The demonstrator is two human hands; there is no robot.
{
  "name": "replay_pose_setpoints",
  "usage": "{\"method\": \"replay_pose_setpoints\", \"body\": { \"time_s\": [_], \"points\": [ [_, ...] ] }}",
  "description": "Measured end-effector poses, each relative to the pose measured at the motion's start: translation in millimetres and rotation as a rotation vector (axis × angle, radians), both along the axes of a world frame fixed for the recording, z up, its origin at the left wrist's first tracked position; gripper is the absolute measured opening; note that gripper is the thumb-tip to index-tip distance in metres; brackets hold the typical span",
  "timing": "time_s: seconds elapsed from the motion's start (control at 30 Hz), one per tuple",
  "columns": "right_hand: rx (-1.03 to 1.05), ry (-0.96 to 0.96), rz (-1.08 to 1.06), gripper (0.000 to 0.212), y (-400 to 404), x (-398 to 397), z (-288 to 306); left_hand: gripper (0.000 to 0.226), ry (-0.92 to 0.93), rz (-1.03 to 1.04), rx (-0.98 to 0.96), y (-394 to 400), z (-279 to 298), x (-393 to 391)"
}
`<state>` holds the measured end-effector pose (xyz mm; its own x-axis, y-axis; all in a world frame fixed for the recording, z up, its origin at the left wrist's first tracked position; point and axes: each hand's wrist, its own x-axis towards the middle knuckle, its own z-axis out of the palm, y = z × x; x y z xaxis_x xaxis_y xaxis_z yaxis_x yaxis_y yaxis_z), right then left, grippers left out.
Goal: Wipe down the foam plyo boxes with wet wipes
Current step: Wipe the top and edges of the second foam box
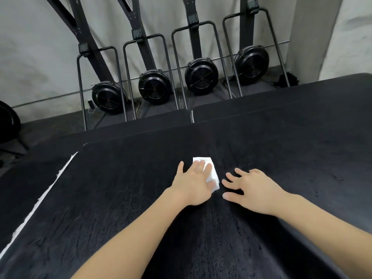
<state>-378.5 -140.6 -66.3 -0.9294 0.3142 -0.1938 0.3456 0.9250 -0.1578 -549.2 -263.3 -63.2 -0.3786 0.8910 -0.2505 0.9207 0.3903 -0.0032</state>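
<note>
A large black foam plyo box (124, 198) fills the lower part of the head view, its top scuffed and streaked. A white wet wipe (213, 174) lies flat on that top near the middle. My left hand (194, 185) presses on the wipe with straight, spread fingers and covers its left half. Just to the right of the wipe, my right hand (251, 189) rests flat on the box top with fingers spread, holding nothing.
More black foam boxes (291, 109) stand behind and to the right, another lower one (26, 178) to the left past a torn white edge strip (40, 200). Several black ski-trainer machines (155, 87) line the grey wall beyond.
</note>
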Motion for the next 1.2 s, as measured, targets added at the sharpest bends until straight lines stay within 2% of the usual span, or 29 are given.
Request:
{"method": "replay_pose_setpoints", "body": {
  "time_s": [0.1,0.23,0.47,0.6,0.7,0.83,1.0,1.13,1.2],
  "points": [
    [0.003,-0.007,0.013,0.061,-1.7,-0.2,2.2,0.069,-0.011,0.068,-0.009,35.2,-2.0,-33.7],
    [-0.026,-0.015,0.021,0.09,0.6,0.6,7.4,0.068,-0.024,0.149,-0.004,81.0,4.1,-73.4],
    [-0.026,-0.016,0.025,0.09,4.5,-5.9,1.7,0.067,-0.045,0.219,0.007,128.6,10.7,-119.6],
    [-0.021,-0.03,0.011,0.1,4.5,-8.4,3.8,0.066,-0.03,0.187,0.024,127.5,5.6,-115.6],
    [-0.029,-0.002,0.009,0.103,4.7,-6.3,-0.2,0.06,0.012,0.105,0.05,104.5,3.4,-93.1],
    [-0.015,0.008,0.007,0.117,3.4,-4.6,-2.2,0.054,0.046,0.037,0.104,71.9,-8.3,-71.2],
    [0.023,-0.05,0.045,0.111,2.5,-8.5,2.1,0.062,-0.038,0.122,0.023,97.0,9.8,-102.4],
    [0.026,-0.077,0.071,0.057,2.5,-10.7,8.3,0.066,-0.069,0.224,0.015,140.2,8.5,-133.7],
    [0.029,-0.081,0.078,0.052,5.1,-11.8,8.4,0.065,-0.07,0.251,0.015,162.2,5.7,-144.4]
  ]
}}
